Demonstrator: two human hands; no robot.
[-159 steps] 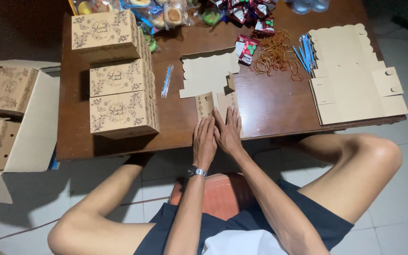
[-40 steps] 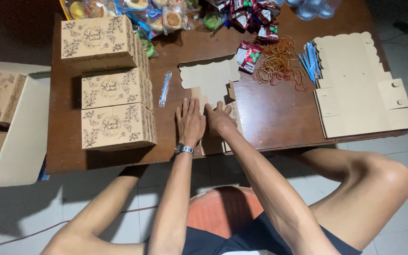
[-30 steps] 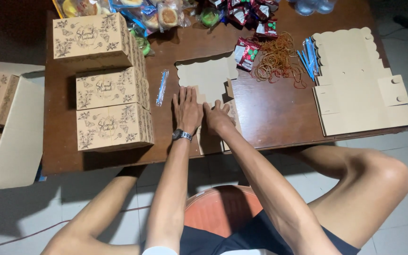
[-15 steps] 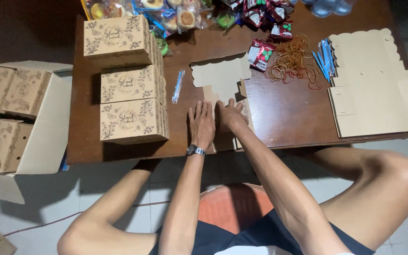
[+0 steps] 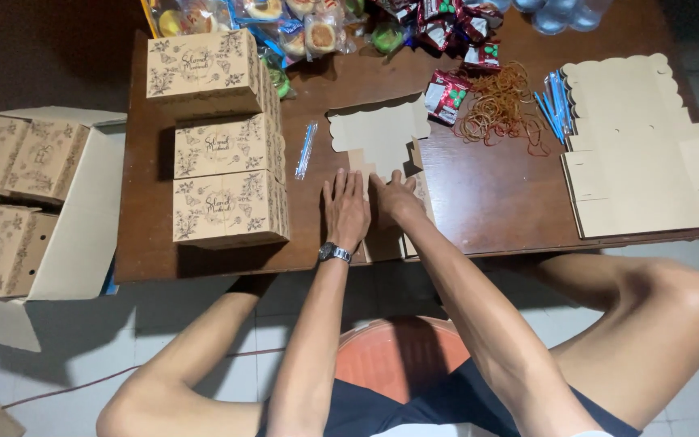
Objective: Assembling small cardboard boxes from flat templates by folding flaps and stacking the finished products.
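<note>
Shifted little since half a second back: both hands in the same spot at the near edge of the worktop [image 5: 495, 202], view only slightly changed. Left hand [image 5: 345, 212] flat, palm down, fingers [image 5: 341, 182] straight and held close together, pressing on the flat cardboard box blank [image 5: 378, 137]. Right hand [image 5: 398, 201] just beside it on the right, touching the same blank, fingers [image 5: 378, 184] slightly curled against the card; whether pinching a flap or only pressing, cannot tell. Wristwatch [image 5: 334, 253] on the left wrist.

Blank lying near the middle of the worktop, scalloped edge far, near part under both hands.

Left of the hands, three printed folded boxes [image 5: 228, 146] in a row from near to far. Between boxes and blank, a thin blue-and-clear packet [image 5: 307, 150]. Far right of the blank, a tangle of rubber bands [image 5: 499, 109] and a red snack packet [image 5: 444, 93]. Along the far edge, wrapped snacks [image 5: 285, 16]. Well to the right, a stack of flat blanks [image 5: 645, 154] with blue sticks [image 5: 552, 101] just beside it. Off the worktop on the left, an open carton [image 5: 66, 243] holding more printed boxes. Orange stool [image 5: 398, 356] below, between the knees.
</note>
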